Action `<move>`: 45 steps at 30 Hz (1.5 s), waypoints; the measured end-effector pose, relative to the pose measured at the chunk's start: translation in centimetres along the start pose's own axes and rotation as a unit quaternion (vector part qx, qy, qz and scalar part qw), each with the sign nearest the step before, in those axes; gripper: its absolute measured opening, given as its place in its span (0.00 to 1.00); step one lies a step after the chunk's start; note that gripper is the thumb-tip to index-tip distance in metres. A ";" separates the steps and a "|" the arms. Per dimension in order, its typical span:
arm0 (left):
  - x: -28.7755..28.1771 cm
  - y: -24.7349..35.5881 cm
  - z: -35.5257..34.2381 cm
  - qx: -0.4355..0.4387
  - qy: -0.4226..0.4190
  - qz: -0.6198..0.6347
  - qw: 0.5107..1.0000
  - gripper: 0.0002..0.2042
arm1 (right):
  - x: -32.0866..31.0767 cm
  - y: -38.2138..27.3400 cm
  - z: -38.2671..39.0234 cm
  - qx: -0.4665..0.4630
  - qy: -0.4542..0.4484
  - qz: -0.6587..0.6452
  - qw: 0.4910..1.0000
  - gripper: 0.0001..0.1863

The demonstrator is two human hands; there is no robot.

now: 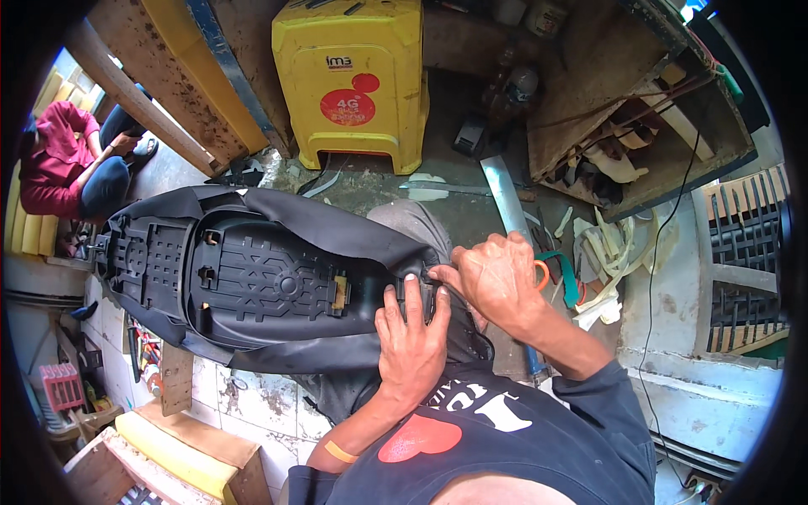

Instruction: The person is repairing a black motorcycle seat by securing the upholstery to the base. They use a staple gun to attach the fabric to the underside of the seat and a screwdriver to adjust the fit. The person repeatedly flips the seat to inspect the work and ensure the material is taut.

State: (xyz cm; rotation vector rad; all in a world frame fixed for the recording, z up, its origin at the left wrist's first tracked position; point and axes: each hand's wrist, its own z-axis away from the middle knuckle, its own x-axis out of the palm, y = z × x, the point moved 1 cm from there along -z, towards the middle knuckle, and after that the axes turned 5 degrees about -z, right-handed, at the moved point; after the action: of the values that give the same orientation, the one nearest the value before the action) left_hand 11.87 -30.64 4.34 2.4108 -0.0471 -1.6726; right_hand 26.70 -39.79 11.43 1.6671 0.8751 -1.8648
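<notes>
A motorcycle seat (278, 282) lies upside down across my lap, its ribbed black plastic underside facing up. The loose black seat cover (337, 225) hangs around its rim, folded inward along the far side. My left hand (412, 341) presses down on the right end of the seat with its fingers stretched out. Beside it, my right hand (501, 282) is closed, its thumb and fingers pinching the cover at that end. An orange loop (542, 275) shows just beyond the right hand; whether the hand touches it is hidden.
Behind the seat stands a yellow plastic stool (349, 84) with small objects on top. A wooden box (640, 126) holds scraps at the far right. Cream offcuts (610, 261) lie right of my hand. Another person (67, 160) sits at the far left.
</notes>
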 end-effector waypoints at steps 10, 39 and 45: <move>0.2 0.2 0.0 -0.007 0.006 -0.011 1.000 0.21 | -0.9 -0.8 -0.2 -0.023 -0.021 0.031 0.999 0.21; -0.2 0.4 -0.1 -0.005 -0.002 -0.004 1.000 0.21 | 1.0 3.6 -2.1 -0.225 0.008 -0.180 0.958 0.19; 0.5 0.5 0.0 -0.017 -0.018 -0.021 0.999 0.24 | 1.0 2.7 -3.6 -0.259 -0.079 -0.078 0.959 0.11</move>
State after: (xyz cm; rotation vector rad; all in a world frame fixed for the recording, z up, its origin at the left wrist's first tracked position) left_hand 12.12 -31.15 4.03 2.3730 0.0259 -1.7212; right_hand 30.96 -38.95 9.91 1.1410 1.3195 -1.6443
